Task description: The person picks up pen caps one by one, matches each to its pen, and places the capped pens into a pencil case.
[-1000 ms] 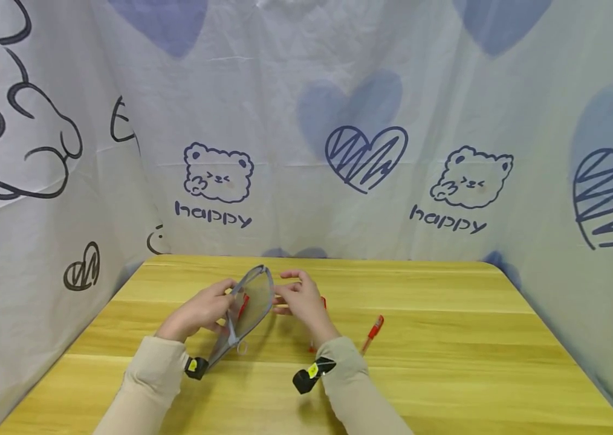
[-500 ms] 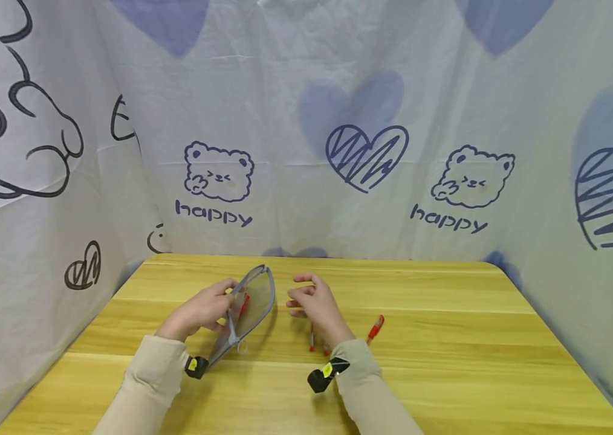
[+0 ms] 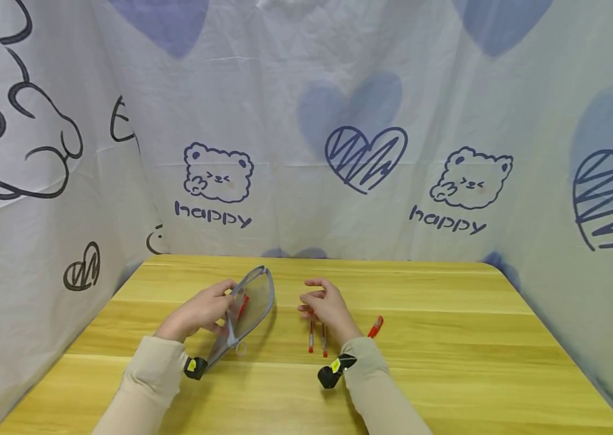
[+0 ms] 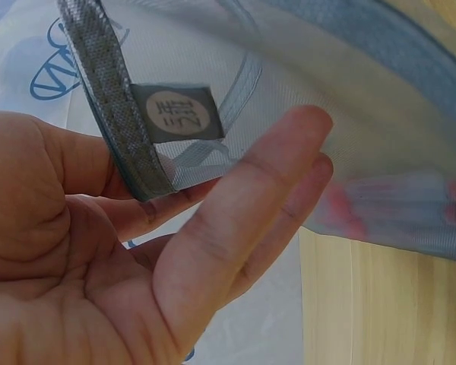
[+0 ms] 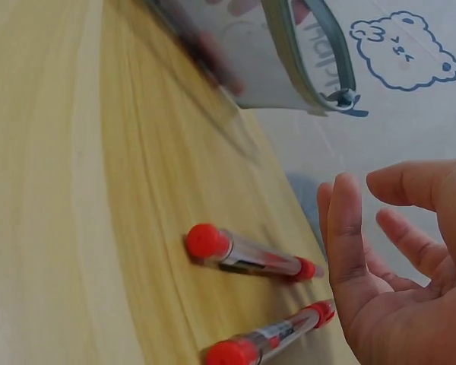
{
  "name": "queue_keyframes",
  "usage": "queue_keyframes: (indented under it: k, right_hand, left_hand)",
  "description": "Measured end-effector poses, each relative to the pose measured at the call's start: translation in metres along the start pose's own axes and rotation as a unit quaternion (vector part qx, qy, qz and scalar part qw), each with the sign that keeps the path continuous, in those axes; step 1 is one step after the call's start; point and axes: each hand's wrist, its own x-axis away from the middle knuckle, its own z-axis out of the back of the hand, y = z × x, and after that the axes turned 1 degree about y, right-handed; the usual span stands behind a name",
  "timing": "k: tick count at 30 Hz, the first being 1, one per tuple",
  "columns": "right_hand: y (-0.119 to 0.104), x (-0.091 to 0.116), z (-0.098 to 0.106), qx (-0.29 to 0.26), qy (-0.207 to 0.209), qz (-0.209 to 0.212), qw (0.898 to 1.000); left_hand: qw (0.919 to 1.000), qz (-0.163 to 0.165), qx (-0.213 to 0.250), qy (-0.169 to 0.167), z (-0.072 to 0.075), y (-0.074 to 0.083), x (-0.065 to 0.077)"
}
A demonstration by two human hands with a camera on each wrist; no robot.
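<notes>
My left hand (image 3: 203, 311) grips the edge of a grey-trimmed mesh zipper pouch (image 3: 256, 305), held tilted with its mouth spread. In the left wrist view the thumb and fingers pinch the trim beside a small grey label (image 4: 178, 114). Red shows through the mesh from pens (image 4: 346, 209) inside. My right hand (image 3: 332, 309) holds nothing; its fingers are loosely bent above two clear pens with red ends, one on the left (image 3: 311, 339) and one on the right (image 3: 324, 344). These lie side by side on the table, and the right wrist view shows them just beside the fingers.
A third red-capped pen (image 3: 376, 327) lies right of my right wrist, partly covered by the sleeve. The yellow wood-grain table (image 3: 448, 362) is bounded by printed white cloth (image 3: 295, 211) at the back and sides.
My right hand has moved right, away from the pouch mouth, until it is over the two pens, whose lower ends now show. The left hand and pouch have stayed put.
</notes>
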Motion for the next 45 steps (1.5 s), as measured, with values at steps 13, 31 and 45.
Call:
queue_keyframes:
  k: [13, 31, 45]
  right_hand:
    - [0.008, -0.003, 0.002, 0.071, 0.037, -0.011, 0.997]
    - [0.006, -0.005, -0.034, 0.435, 0.127, 0.035, 0.891]
    - [0.002, 0.001, -0.041, 0.499, 0.126, 0.108, 0.85]
  left_hand:
    - [1.0, -0.007, 0.003, -0.001, 0.0, -0.001, -0.001]
    - [1.0, -0.006, -0.001, -0.002, -0.001, -0.001, 0.0]
    - [1.0, -0.003, 0.004, -0.003, -0.003, -0.004, -0.003]
